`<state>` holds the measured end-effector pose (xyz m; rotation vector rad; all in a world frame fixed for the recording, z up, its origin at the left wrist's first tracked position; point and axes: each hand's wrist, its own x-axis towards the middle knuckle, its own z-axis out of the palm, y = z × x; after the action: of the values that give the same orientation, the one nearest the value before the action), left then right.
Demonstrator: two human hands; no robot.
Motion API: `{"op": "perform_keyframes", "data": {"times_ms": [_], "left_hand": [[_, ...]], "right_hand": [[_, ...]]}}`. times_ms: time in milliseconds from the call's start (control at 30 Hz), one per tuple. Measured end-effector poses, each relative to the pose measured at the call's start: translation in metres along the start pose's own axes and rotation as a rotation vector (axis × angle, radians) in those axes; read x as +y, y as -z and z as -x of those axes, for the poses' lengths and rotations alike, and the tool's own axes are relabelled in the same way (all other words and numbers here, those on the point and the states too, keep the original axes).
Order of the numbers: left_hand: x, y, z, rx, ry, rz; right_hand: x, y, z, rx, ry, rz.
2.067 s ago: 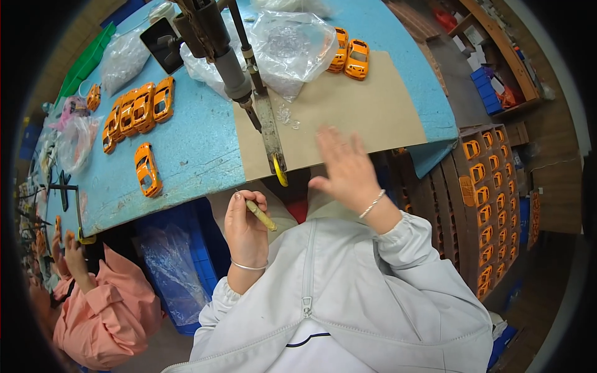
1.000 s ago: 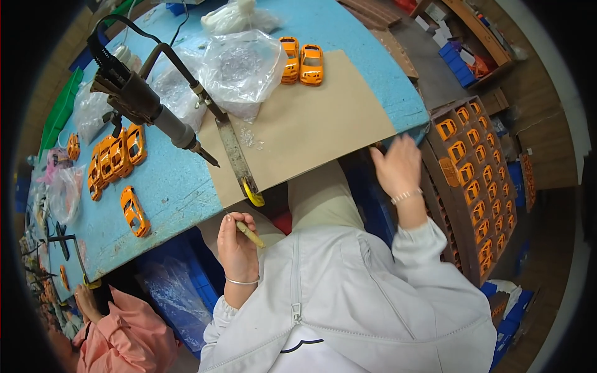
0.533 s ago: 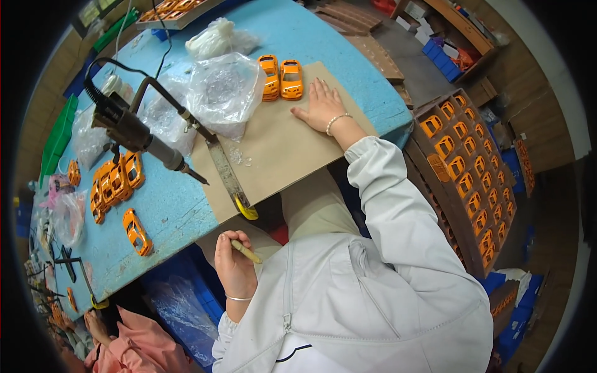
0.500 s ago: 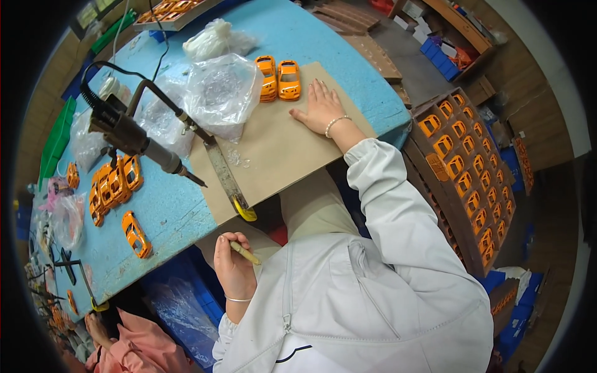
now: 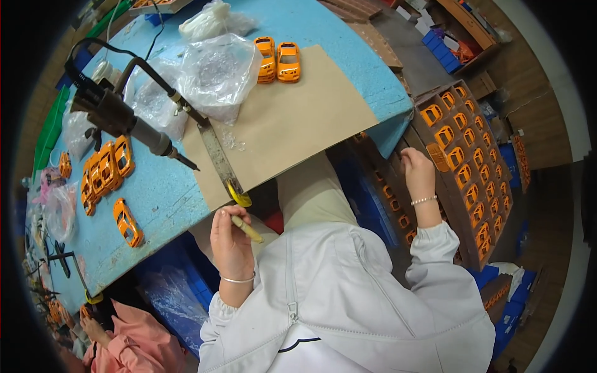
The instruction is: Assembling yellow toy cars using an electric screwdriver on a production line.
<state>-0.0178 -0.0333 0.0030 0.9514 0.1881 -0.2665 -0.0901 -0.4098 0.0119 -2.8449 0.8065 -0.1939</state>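
Observation:
My left hand (image 5: pixel 231 245) is closed on a short yellowish stick (image 5: pixel 247 229) at the table's front edge. My right hand (image 5: pixel 418 177) is off the table, next to a brown tray (image 5: pixel 452 193) of orange toy car bodies. Its fingers are loosely bent and slightly apart, and I see nothing in them. The nearest piece to it is an orange car body (image 5: pixel 438 157) at the tray's left edge. On the brown board (image 5: pixel 311 115) stand two orange toy cars (image 5: pixel 288 62), beside a plastic bag (image 5: pixel 219 74) and several small clear parts (image 5: pixel 233 142).
A black, pointed tool on a bent arm (image 5: pixel 140 133) hangs over the blue table (image 5: pixel 165 208). A metal strip with a yellow end (image 5: pixel 239 194) crosses the board's front edge. Several orange cars (image 5: pixel 107 171) stand at left. Another person's pink sleeve (image 5: pixel 140 339) is at lower left.
My right hand has left the board and swung right and nearer, to the tray's side. My left hand keeps the stick and has shifted slightly up. The view has moved a little.

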Motion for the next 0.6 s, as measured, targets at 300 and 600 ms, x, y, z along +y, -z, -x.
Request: {"op": "perform_keyframes", "data": {"times_ms": [300,600], "left_hand": [[0.002,-0.013,0.007,-0.075,0.044,-0.010],[0.000,-0.014,0.002,-0.016,0.039,-0.007]], "right_hand": [[-0.098,-0.043,-0.033,0.380,0.648,-0.114],[-0.115,0.011,0.009,0.139,0.418,0.036]]}}
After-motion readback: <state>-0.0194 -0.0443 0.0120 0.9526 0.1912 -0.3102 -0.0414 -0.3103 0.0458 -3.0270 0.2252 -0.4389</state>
